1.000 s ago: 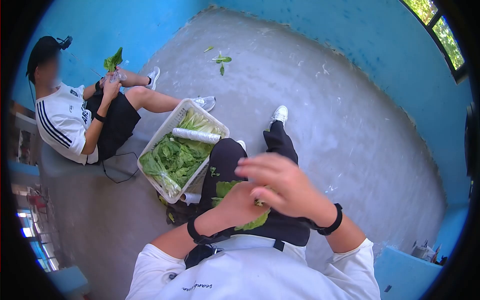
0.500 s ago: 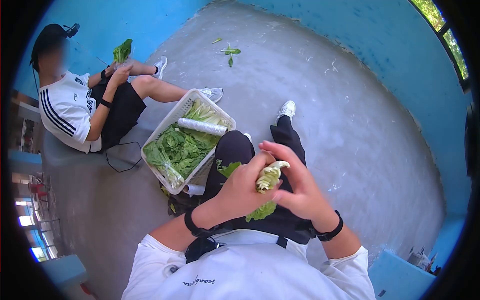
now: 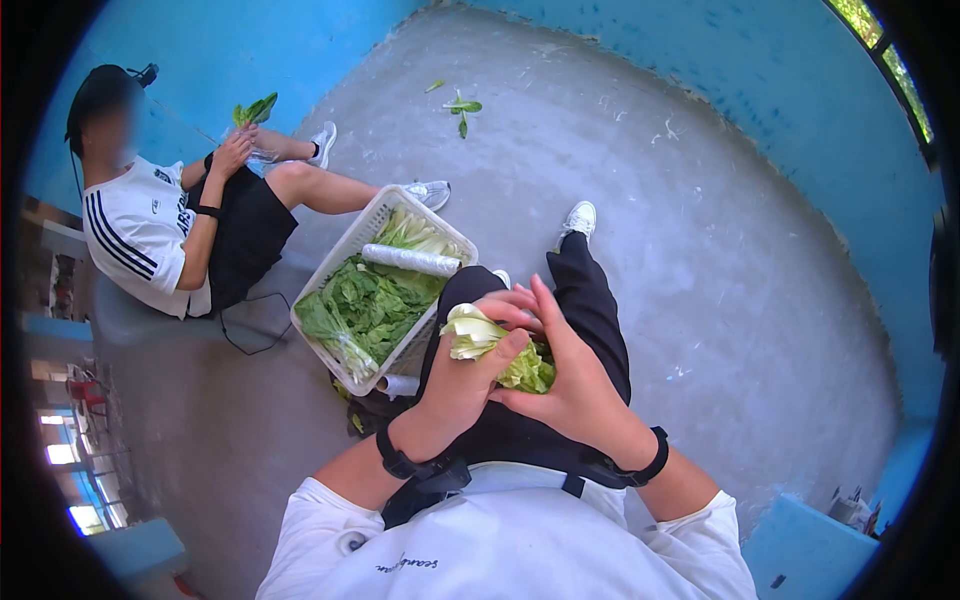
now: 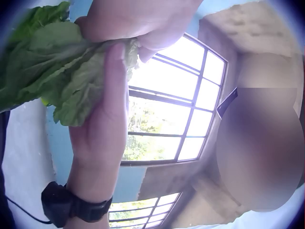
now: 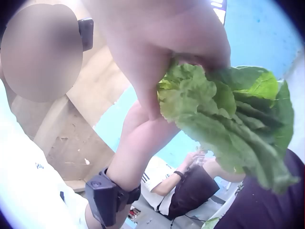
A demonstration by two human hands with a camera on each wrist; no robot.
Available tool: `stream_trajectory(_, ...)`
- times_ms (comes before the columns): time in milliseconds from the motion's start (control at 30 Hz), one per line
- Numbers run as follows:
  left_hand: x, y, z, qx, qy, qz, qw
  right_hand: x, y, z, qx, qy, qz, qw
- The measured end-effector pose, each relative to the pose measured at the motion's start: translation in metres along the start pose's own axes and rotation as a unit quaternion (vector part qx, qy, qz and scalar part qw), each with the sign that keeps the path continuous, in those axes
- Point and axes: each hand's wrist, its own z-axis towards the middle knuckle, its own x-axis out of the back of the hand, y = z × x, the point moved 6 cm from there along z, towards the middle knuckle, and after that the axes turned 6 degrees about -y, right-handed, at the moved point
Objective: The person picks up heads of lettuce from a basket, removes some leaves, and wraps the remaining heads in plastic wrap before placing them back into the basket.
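Note:
Both hands are on a bunch of leafy greens (image 3: 528, 372) above the lap in the head view. My left hand (image 3: 462, 375) grips it near the pale, cut stem ends (image 3: 470, 330), which point up to the left. Around the leafy part curls my right hand (image 3: 580, 372), with its thumb below the leaves and its fingers reaching toward the left hand. The wide green leaves (image 5: 224, 114) hang below the hands in the right wrist view. In the left wrist view, the right thumb (image 4: 116, 59) lies against the leaves (image 4: 52, 67).
A white plastic crate (image 3: 347, 252) beside the left knee holds more greens (image 3: 375, 300) and a clear film roll (image 3: 412, 260). Another roll (image 3: 400, 385) is beside the crate. A seated person (image 3: 150, 230) holds greens (image 3: 255, 108) at left. Loose leaves (image 3: 462, 107) lie on the floor.
The bunch has turned, so its stem ends now point up-left instead of toward the right hand. The right hand, earlier raised over the left, has closed around the leafy part.

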Motion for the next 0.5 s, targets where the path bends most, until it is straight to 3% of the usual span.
stream_trajectory(100,0.007,-0.014,-0.007,0.022,0.007,0.014,1.0,-0.005,-0.001,-0.004,0.0,0.041,-0.066,0.997)
stream_trajectory(200,0.009,-0.007,-0.005,0.033,0.041,0.059,0.997,-0.009,-0.008,-0.004,0.002,0.015,-0.138,0.99)
stream_trajectory(300,0.006,-0.011,-0.006,0.037,-0.017,0.067,0.997,-0.012,0.01,-0.004,-0.062,-0.019,-0.154,0.986)
stream_trajectory(400,0.006,-0.005,-0.004,0.043,-0.082,0.131,0.987,-0.013,0.016,-0.002,-0.017,-0.043,-0.107,0.993)
stream_trajectory(500,0.0,0.004,-0.001,0.047,-0.067,0.084,0.993,-0.012,0.009,-0.002,-0.07,-0.102,-0.026,0.992)
